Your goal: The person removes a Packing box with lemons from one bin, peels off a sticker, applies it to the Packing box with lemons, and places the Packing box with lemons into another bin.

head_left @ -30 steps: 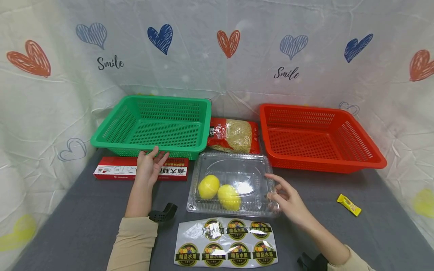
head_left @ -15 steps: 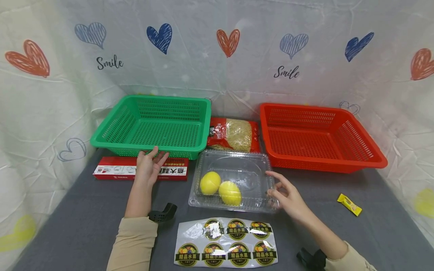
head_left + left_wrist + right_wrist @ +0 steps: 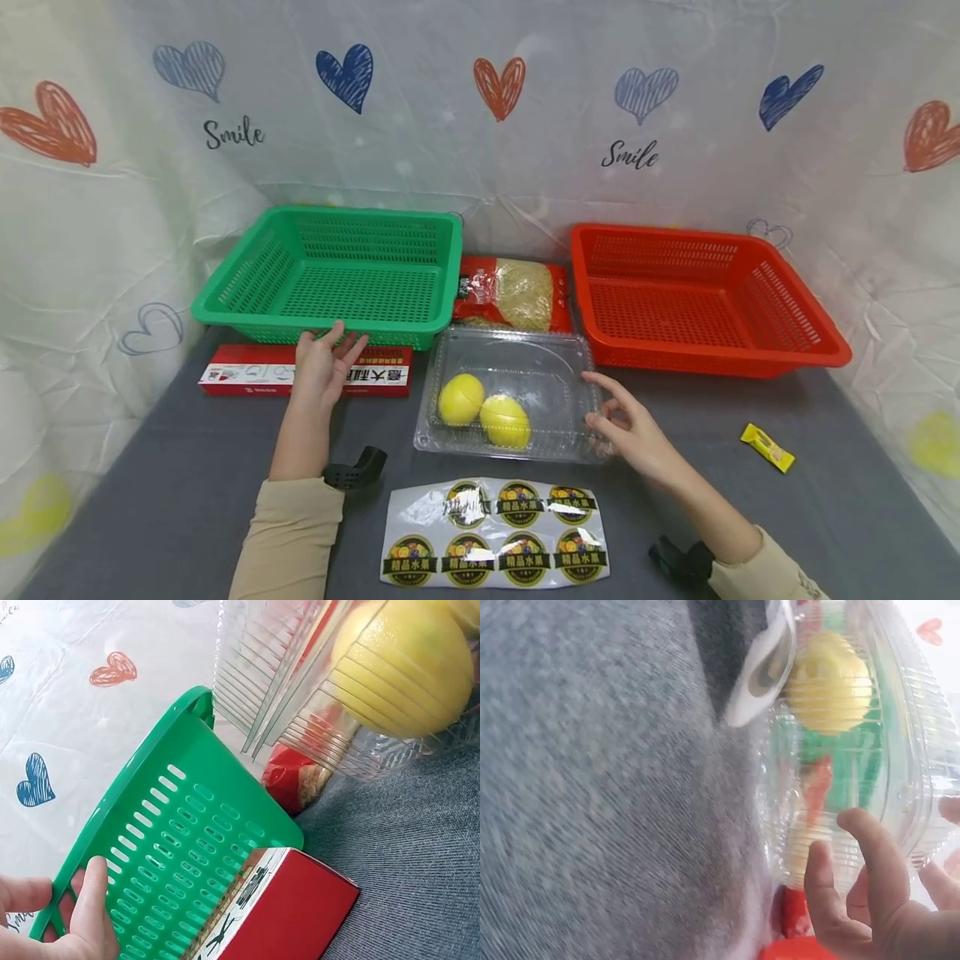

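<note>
A clear plastic clamshell box (image 3: 555, 392) with two lemons (image 3: 461, 399) in it lies at mid-table, its lid down. My right hand (image 3: 633, 433) is at its right side, fingers apart and slightly bent, fingertips against the wall in the head view; the right wrist view shows the fingers (image 3: 877, 862) in front of the clear plastic. My left hand (image 3: 324, 367) is at the front rim of the green basket (image 3: 225, 308), fingers loosely spread, over a red and white pasta box (image 3: 247, 375) that it partly hides. How firmly it touches the rim, I cannot tell.
A red basket (image 3: 712, 354) stands at the back right. Between the baskets lies a red bag of pale dry food (image 3: 517, 292). A sheet of round fruit stickers (image 3: 495, 533) lies in front of the clamshell, and a small yellow packet (image 3: 767, 447) at right.
The clamshell box with the lemons has slid slightly away, toward the food bag, with my right hand at its side. My left hand has stayed at the green basket. The head view has shifted a little.
</note>
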### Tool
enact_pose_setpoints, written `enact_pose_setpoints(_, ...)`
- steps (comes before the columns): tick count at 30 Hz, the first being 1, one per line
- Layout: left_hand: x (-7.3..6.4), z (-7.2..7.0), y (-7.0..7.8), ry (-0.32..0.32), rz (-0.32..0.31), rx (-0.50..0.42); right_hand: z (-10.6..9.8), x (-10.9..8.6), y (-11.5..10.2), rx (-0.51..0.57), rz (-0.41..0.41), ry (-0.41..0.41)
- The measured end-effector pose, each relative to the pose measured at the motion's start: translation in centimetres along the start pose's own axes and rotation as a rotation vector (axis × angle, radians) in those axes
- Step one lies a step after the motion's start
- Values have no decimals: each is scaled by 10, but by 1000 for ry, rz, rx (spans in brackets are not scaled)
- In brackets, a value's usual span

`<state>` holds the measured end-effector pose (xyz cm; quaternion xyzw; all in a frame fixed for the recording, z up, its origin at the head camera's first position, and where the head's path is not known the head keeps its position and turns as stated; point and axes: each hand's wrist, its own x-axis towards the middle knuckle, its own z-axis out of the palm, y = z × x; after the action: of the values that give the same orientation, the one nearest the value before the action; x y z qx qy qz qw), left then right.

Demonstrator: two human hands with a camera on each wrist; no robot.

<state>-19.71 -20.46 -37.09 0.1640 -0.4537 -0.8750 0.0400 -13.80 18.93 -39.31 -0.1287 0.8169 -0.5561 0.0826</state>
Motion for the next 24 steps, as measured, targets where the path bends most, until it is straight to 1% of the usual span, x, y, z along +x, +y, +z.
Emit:
enact_pose_setpoints(6,0,0,4,3,-19,19,0,2,-1,-49,8,-11)
enact_pose_setpoints(10,1,1,6,10,-25,52,-1,1,0,-52,7,-15)
enact_pose_setpoints(14,0,1,7,-13,-19,94,-1,2,1,-37,-1,-19)
enact_pose_setpoints(18,0,0,8,-35,-14,133,-1,2,-1,-47,9,-22)
enact_pose_setpoints(22,-1,-2,10,-18,-39,154,-2,1,-3,-76,18,-23)
enact_pose_setpoints(24,-1,-3,13,-21,-53,166,-2,0,-3,-87,19,-20)
